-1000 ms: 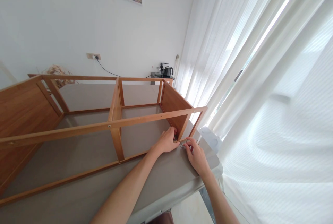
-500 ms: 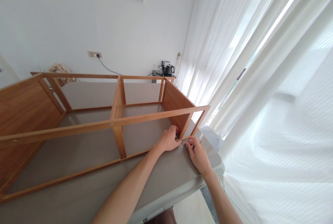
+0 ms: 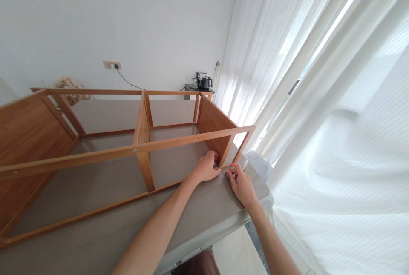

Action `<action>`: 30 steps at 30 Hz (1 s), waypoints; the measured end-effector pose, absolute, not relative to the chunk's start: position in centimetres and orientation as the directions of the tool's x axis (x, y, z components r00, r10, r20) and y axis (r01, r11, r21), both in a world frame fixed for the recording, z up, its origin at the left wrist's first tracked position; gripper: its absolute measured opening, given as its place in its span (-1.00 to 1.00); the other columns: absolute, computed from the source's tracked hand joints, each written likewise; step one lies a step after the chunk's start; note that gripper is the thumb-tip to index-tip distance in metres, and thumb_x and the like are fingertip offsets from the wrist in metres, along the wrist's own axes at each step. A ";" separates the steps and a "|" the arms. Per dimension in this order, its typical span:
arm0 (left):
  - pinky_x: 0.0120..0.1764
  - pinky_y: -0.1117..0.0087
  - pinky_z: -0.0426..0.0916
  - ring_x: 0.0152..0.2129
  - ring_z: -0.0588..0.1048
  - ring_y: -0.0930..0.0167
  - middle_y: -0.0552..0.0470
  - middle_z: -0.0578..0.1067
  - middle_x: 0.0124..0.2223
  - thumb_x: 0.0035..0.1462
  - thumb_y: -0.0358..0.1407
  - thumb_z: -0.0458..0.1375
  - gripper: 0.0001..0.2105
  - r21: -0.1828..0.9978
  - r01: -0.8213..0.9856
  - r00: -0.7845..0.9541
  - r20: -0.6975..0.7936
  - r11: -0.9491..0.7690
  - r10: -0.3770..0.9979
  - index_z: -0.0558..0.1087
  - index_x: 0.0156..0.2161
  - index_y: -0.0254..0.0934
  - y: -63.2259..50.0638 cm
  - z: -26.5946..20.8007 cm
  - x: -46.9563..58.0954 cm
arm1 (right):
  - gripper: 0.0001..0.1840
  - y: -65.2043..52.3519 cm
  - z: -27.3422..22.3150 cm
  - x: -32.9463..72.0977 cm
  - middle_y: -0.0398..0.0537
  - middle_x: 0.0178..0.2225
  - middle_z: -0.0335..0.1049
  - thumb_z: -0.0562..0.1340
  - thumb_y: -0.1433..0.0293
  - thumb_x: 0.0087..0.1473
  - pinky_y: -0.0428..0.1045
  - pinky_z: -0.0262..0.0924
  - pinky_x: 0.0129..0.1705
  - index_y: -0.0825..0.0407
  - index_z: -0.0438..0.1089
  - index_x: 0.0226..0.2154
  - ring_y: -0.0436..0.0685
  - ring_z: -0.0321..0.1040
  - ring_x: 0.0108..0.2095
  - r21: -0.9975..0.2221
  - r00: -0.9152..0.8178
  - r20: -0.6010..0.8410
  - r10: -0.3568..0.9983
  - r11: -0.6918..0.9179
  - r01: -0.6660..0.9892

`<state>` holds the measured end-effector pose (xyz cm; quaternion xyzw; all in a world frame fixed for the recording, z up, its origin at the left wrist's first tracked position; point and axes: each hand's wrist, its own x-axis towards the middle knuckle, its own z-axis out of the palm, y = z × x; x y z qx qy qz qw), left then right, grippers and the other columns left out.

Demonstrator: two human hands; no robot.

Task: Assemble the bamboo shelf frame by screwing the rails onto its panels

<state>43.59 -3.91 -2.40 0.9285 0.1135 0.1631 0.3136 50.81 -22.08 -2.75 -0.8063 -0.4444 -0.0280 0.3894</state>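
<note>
Right of centre, the left hand (image 3: 207,168) still clasped the wooden frame (image 3: 172,142), the right hand (image 3: 242,184) still pinching thin metal (image 3: 224,171), implying unfinished work.

Left forearm (image 3: 159,228): bare, slanting up and rightward from the bottom edge
Left hand (image 3: 207,167): back turned mostly upward, wrist slightly bent
Left fingers (image 3: 212,154): curled, tips partly hidden
Left thumb (image 3: 214,173): pointing toward the right hand
Right forearm (image 3: 271,239): bare, slanting up and leftward
Right hand (image 3: 242,184): angled toward the left one
Right fingers (image 3: 237,167): index arched, thumb beneath it, others bent
Spacing: hands just beside each other, forearms spreading well apart
</note>
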 end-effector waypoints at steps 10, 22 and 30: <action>-0.20 0.29 0.36 -0.29 0.51 0.29 -0.07 0.46 -0.10 0.03 -0.19 0.23 -0.67 0.616 0.085 0.917 0.258 -0.783 0.303 0.27 -0.14 -0.22 -3.9 -2.4 43.5 | -0.75 -21.9 -3.0 50.8 -0.08 -0.27 0.47 -0.01 0.26 0.33 0.02 0.26 -0.18 -0.07 0.29 -0.05 0.14 0.40 -0.26 -0.501 0.535 0.443 0.720 -0.296 0.813; -0.19 0.29 0.35 -0.29 0.50 0.31 -0.07 0.45 -0.07 0.02 -0.21 0.23 -0.67 0.639 0.098 0.925 0.224 -0.763 0.307 0.26 -0.13 -0.20 -4.0 -1.9 43.2 | -0.70 -22.0 -3.5 52.1 -0.11 -0.36 0.51 0.07 0.10 0.26 0.01 0.23 -0.34 -0.06 0.30 -0.14 0.14 0.41 -0.40 -0.580 0.630 0.400 0.665 -0.349 0.736; -0.15 0.26 0.36 -0.29 0.51 0.33 -0.04 0.46 -0.05 0.02 -0.19 0.24 -0.63 0.626 0.108 0.927 0.218 -0.773 0.306 0.26 -0.10 -0.21 -3.9 -2.2 43.5 | -0.55 -22.7 -3.7 52.4 -0.09 -0.46 0.38 0.11 -0.04 0.20 0.02 0.19 -0.26 -0.02 0.44 -0.29 0.15 0.34 -0.34 -0.384 0.654 0.407 0.637 -0.530 0.756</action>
